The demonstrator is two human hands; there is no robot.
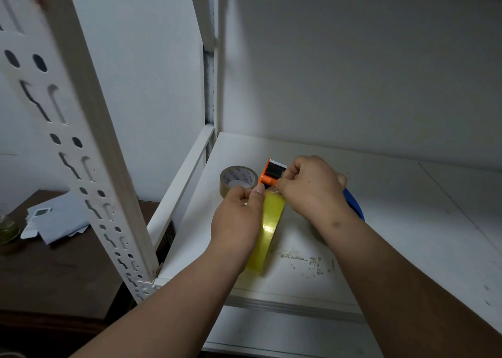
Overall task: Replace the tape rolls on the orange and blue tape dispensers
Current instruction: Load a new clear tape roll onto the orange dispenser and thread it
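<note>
The orange tape dispenser (271,173) stands on the white shelf (394,208), its toothed blade end pointing away from me. A yellowish clear tape roll (269,230) sits upright in it. My left hand (239,216) grips the roll's left side near the top. My right hand (309,186) pinches the tape's free end at the dispenser's black roller. The blue dispenser (353,204) lies behind my right wrist, mostly hidden. A nearly spent brown tape roll (239,179) lies flat to the left of the orange dispenser.
A white slotted shelf upright (89,145) rises at the left, close to my left forearm. A dark wooden table (54,262) beyond it carries papers (57,219) and a glass jar (8,230). Scuffed paint marks the shelf near its front edge (298,303).
</note>
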